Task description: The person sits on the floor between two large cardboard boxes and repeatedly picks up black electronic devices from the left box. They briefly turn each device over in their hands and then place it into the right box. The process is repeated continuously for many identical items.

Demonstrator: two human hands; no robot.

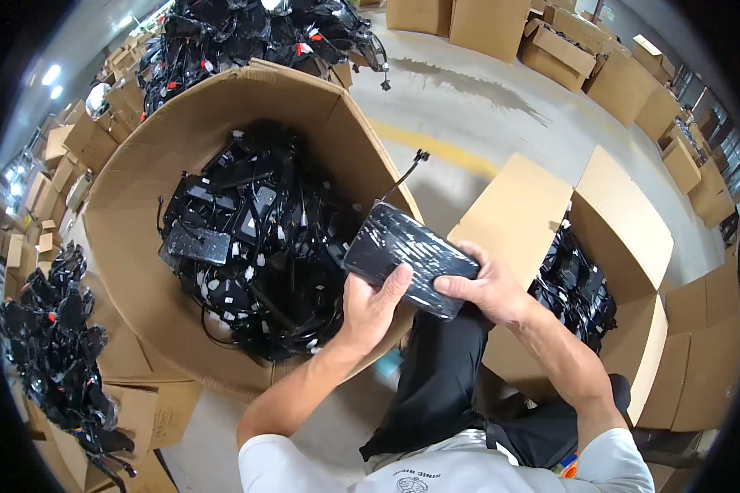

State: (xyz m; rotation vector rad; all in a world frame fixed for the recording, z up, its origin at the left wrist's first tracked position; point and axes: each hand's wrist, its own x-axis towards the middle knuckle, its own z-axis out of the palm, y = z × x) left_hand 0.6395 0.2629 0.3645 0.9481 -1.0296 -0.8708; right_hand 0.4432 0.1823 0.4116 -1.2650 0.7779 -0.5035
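Between my two hands is a flat, black rectangular module with a glossy, wrapped-looking surface. A short black cable with a connector sticks up from its far end. My left hand grips the near left side, thumb on top. On the right side my right hand grips it the same way, the fingers hidden underneath. The module is held above my knee, by the right rim of a large cardboard box. Inside that box lies a heap of black modules and cables with white connectors.
To my right an open carton holds more black cabled parts. Bagged black parts are piled beyond the large box and at the left. Cardboard boxes line the far floor. A yellow stripe crosses the floor.
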